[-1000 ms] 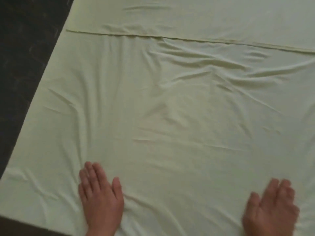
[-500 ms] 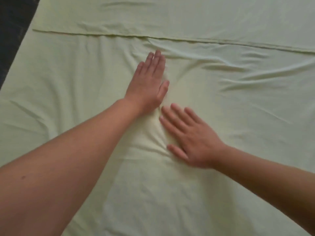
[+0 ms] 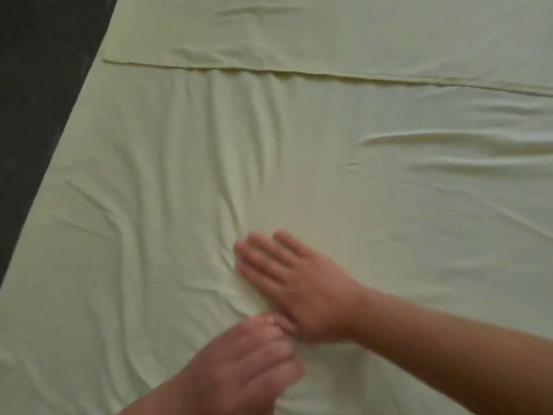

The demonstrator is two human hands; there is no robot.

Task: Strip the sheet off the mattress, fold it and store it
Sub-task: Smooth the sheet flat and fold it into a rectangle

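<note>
**Both hands flat on spread sheet, nothing gripped**

Pale yellow-green sheet fills nearly the whole head view, spread flat and wide. What lies under it is hidden by the cloth. Dark floor shows as a wedge along the left side, top left down to mid-left; the sheet's left edge runs diagonally against it. No other furniture or room detail visible.

A hemmed edge of an upper layer crosses the top of the frame, left to right, dipping slightly toward the right; more of the same fabric lies beyond it. Below the hem the cloth is rumpled: vertical creases in the centre-left, long horizontal folds at right, short bunched wrinkles just left of the hands.

Right hand enters from the lower right on a bare forearm, palm down on the sheet, fingers straight and spread, pointing up-left. It presses flat and grasps nothing. Left hand comes in from the bottom edge, lower centre, fingers extended toward the right hand's thumb side, fingertips touching or just beside it. It is motion-blurred, so the finger pose is only probably flat; no fabric appears pinched in it.

The sheet lies directly under both palms, extending away on all sides; the hem is well apart from the hands, far up the frame
</note>
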